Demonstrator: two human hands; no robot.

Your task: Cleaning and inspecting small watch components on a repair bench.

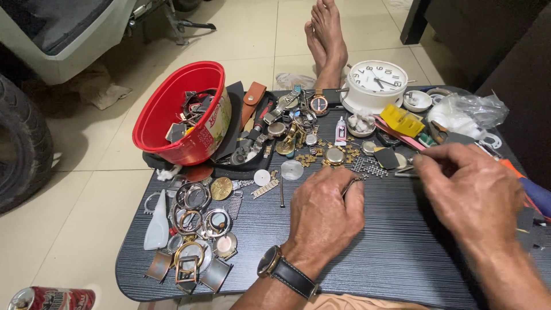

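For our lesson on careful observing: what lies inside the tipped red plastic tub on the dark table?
The red plastic tub holds a tangle of dark straps and small metal watch parts. Its near wall hides whatever lies deeper beneath them.

A small thin metal part [351, 185], ring-like, sits pinched under the fingers of the left hand [324, 215], low over the dark worktop [396, 252]. A slim metal tool [405, 171] lies nearly flat, its tip pointing left, gripped in the right hand [470, 195].

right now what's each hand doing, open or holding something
Left hand: closed on a small metal ring-like part, resting on the table.
Right hand: closed, pinching a thin metal tool.
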